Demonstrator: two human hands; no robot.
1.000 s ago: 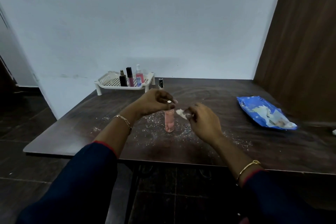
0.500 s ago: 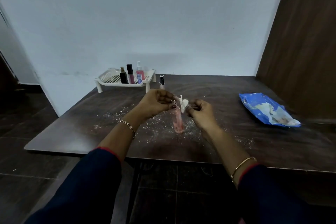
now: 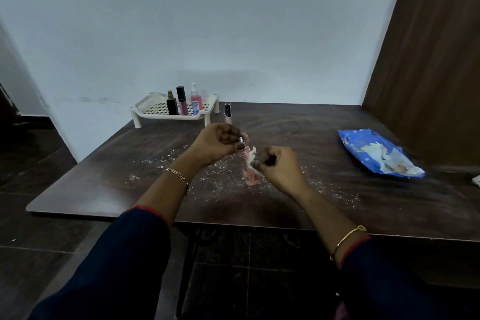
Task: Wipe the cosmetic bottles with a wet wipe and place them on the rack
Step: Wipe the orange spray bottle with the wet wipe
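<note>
Left grip [image 3: 218, 141] pinches pink bottle [image 3: 250, 176] by its cap, near upright on worktop [image 3: 285, 125]; right grip [image 3: 280, 166] pinches wipe [image 3: 252, 156] against its side; rack [image 3: 145, 109] beyond, nearer left.

One pink bottle [image 3: 250, 178], four more bottles [image 3: 196, 105] at eleven o'clock, one rack [image 3: 161, 116], one wipe [image 3: 252, 156], one blue pack [image 3: 363, 145].

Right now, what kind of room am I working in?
Probably a plain room in a home: a dark wooden table against a bare white wall, a white rack holding cosmetic bottles, and a blue wet-wipe pack.
</note>
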